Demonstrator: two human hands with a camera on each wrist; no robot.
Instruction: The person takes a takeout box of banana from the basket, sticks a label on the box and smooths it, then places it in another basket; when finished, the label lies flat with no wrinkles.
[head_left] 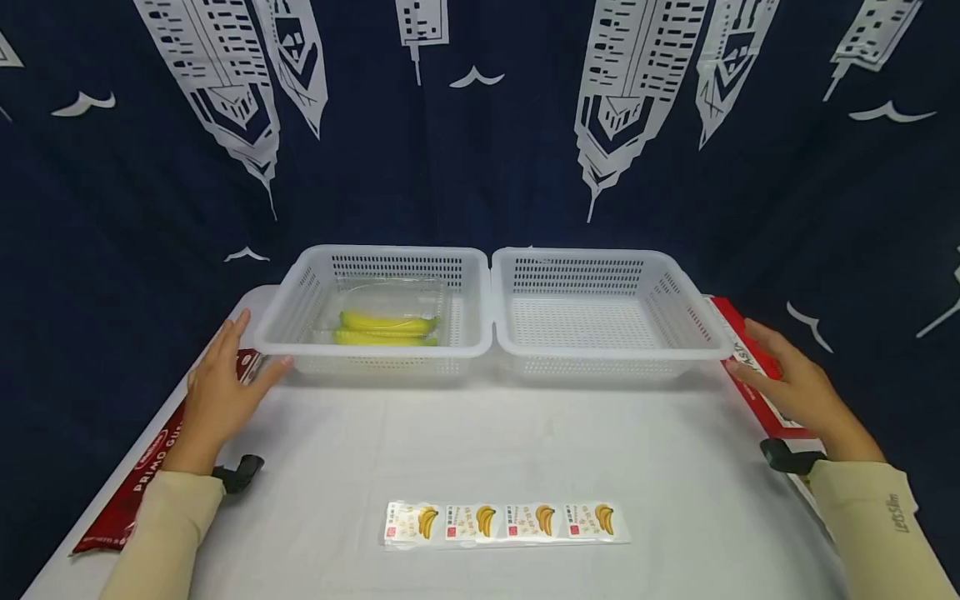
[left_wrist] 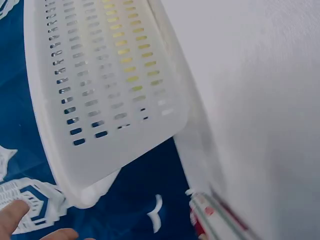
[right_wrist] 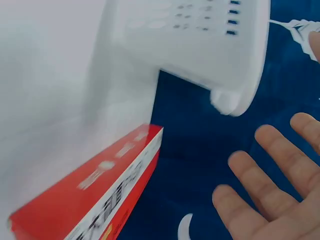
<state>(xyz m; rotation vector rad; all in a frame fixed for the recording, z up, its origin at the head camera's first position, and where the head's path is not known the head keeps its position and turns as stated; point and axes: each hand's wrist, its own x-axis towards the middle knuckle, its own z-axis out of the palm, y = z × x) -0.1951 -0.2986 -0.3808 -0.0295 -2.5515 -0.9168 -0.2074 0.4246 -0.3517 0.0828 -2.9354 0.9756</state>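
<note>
Two white baskets stand side by side at the back; the left basket [head_left: 397,352] holds a clear plastic pack with yellow-green bananas [head_left: 386,325], the right basket [head_left: 611,354] shows a bare bottom. My left hand [head_left: 219,398] is beside the left basket's near left corner, fingers extended and holding nothing; fingertips [left_wrist: 14,214] show at the edge of the left wrist view. My right hand [head_left: 806,392], fingers spread and empty, is by the right basket's outer side, over a red and white box [head_left: 772,408]. In the right wrist view its fingers [right_wrist: 267,187] are apart from the basket [right_wrist: 210,65].
A strip of banana-picture stickers [head_left: 506,524] lies at the table's near middle. A dark red bag [head_left: 123,508] lies along the left table edge. Behind the white table [head_left: 480,442] hangs a dark blue cloth [head_left: 450,167] with white building prints.
</note>
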